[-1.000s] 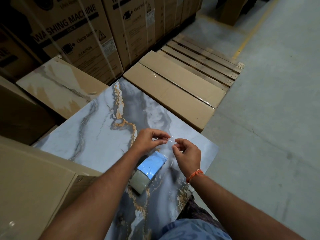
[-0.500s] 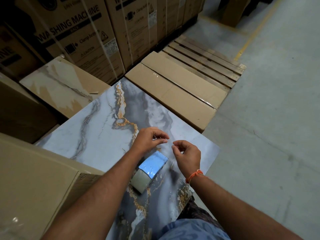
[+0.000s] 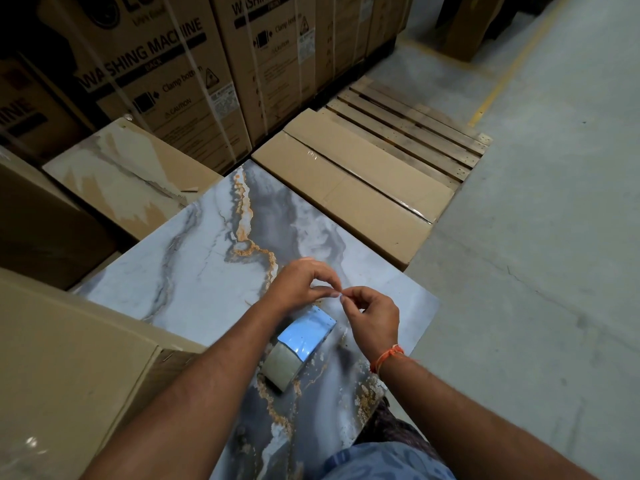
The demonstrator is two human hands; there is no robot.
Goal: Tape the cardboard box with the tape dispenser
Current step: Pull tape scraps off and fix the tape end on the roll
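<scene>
- Left hand (image 3: 299, 289) and right hand (image 3: 372, 318): fingers pinched together on a thin clear tape scrap, probably preparatory.
- Pale tape roll with shiny blue dispenser guard (image 3: 297, 348) lies unheld on the marbled slab bench (image 3: 194, 258); next, lift it toward the flat brown cardboard box (image 3: 349, 192).

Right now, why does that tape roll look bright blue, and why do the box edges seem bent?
Head view: the tape roll shines blue from glare off its glossy surface; the wide-angle lens bows the boxes and pallet near the frame edges; the upper-left corner lies in deep shadow; both hands look sharp.
</scene>
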